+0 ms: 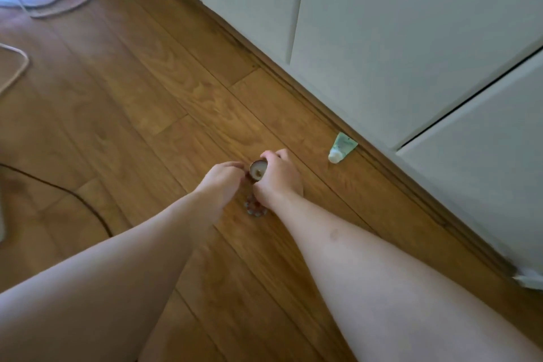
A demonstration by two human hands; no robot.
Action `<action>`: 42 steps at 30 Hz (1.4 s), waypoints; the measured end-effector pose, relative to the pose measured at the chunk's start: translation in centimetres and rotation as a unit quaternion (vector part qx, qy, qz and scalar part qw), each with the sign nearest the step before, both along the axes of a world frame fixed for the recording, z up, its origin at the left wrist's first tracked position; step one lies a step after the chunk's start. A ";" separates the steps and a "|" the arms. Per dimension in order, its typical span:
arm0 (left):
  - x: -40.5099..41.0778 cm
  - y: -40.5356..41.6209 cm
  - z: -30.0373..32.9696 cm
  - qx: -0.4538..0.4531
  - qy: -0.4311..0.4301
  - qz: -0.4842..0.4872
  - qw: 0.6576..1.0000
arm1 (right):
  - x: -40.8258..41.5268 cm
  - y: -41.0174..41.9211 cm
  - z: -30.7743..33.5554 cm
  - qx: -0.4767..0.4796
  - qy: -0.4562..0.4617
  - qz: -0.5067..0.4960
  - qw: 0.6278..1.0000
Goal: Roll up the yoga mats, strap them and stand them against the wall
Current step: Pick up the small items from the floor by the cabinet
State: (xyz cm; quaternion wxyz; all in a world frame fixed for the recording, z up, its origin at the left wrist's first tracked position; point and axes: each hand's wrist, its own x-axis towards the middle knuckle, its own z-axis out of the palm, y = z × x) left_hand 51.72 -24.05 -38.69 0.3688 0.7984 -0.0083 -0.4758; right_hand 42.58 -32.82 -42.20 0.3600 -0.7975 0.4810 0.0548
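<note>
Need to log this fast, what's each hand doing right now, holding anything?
Left hand: fingers pinch the small round candle-like object.
Right hand: fingers curled round the same object, above the floor.

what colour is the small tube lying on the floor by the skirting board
Pale green with a white cap, the small plastic tube, seen in the head view.

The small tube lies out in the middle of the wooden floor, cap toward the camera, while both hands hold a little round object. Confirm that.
Not in the middle: the head view shows the small tube lying against the baseboard.
</note>
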 end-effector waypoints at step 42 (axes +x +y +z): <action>-7.5 0.4 28.2 -0.302 0.233 0.133 0.915 | -11.1 -1.0 30.4 -0.096 -0.298 0.056 0.948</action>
